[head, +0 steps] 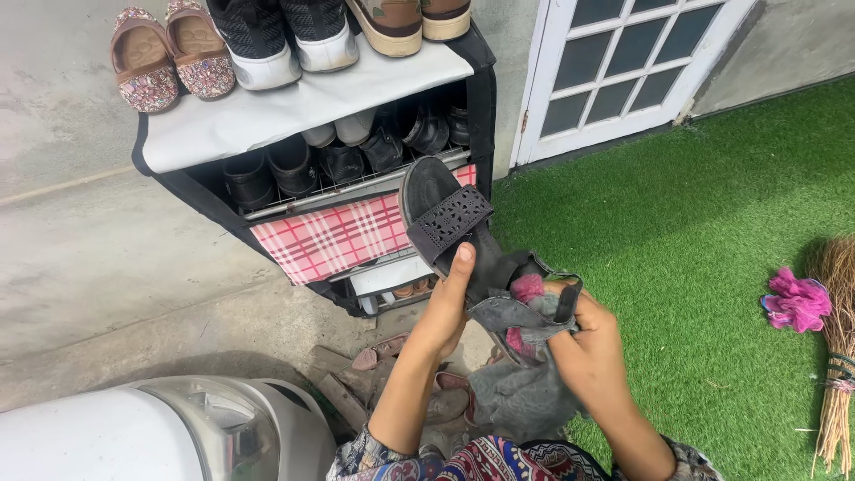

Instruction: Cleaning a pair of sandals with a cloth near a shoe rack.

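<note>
Behind, at twelve o'clock, the shoe rack [294,111] stood full while the left hand [441,316] clamped the dark sandal [445,218], the right hand [588,343] clenched round a grey cloth [521,312], wiping seemingly midway.

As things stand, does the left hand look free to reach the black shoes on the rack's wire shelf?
Probably not right away: the left hand is gripping the dark sandal, which sits between it and the black shoes. The rack front is open, so nothing else blocks the way.
</note>
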